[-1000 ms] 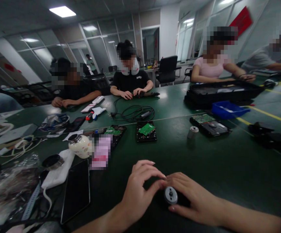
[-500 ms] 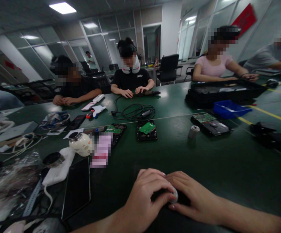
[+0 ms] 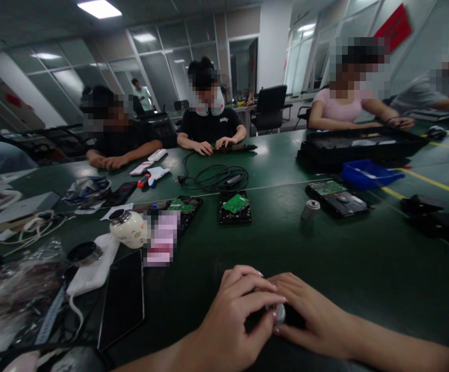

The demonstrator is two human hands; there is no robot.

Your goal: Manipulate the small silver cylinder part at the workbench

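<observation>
Low in the view, my left hand [image 3: 237, 312] has its thumb and fingers closed around a small silvery round metal part [image 3: 280, 313]. My right hand [image 3: 305, 312] curls around the same part from the other side, its fingers partly behind my left fingers. Only the part's rounded end shows; the rest is hidden by my hands. Farther off on the table stands a small silvery metal cylinder [image 3: 310, 211]. Beyond it lies a hard drive [image 3: 338, 197] with a green circuit board.
On the green table [image 3: 364, 263], a dark tablet [image 3: 122, 299], a cream jar [image 3: 129, 230], and a white power strip [image 3: 96, 268] lie left. Ahead are hard drives [image 3: 235, 207] and a coiled black cable [image 3: 216, 178]. A blue tray [image 3: 369, 174] sits right. People sit across the table.
My left fingers have shifted and straightened over the metal part, their tips now farther to the right. My right hand stays nearly in place.
</observation>
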